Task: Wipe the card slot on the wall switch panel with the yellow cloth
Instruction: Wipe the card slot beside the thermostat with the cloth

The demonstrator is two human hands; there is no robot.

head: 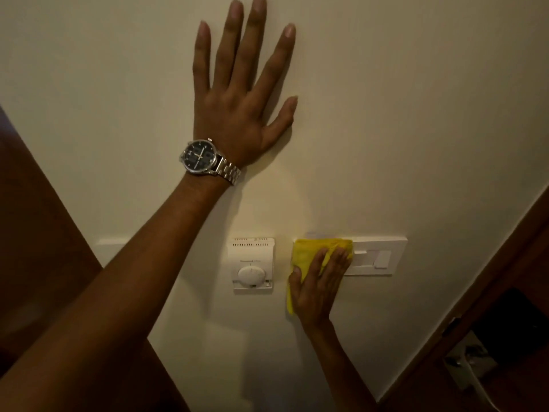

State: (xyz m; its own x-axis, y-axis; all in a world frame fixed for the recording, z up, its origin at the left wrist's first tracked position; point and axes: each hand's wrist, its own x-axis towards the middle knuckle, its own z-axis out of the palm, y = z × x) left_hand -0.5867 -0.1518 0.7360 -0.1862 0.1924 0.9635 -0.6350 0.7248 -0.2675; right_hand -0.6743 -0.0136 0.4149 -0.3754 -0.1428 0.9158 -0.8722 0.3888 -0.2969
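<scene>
No readable writing anywhere. The thermostat (252,263) has a faint line of print above its round dial, too small and blurred to make out. The watch (199,157) face shows markings only, nothing legible.

The yellow cloth (309,251) is bright yellow, soft, bunched into a rough folded pad. Its top edge lies along the upper left of the wall switch panel (377,257) and a tail hangs down past the heel of the right hand (319,285). It covers the panel's left end, so the card slot itself is hidden under it (can't confirm exact slot position).

The right hand is pressed flat on the cloth, fingers (319,260) extended and slightly spread, thumb along the cloth's left edge. It pins the cloth to the panel rather than clenching it.

The left hand (240,114) is fully open, palm flat against the bare wall (416,114), all five fingers splayed, holding nothing. It sits well above the thermostat and panel. A metal-bracelet watch with a dark dial is on that wrist.

The panel is white, rectangular and wide. On the exposed right part is one rocker (381,258), raised at an angle.

Count:
- 2 hands
- 1 cloth
- 1 switch panel
- 1 thermostat
- 1 watch

Dark wood door or frame edges (44,233) flank the wall left and right. Lighting is dim and warm.
</scene>
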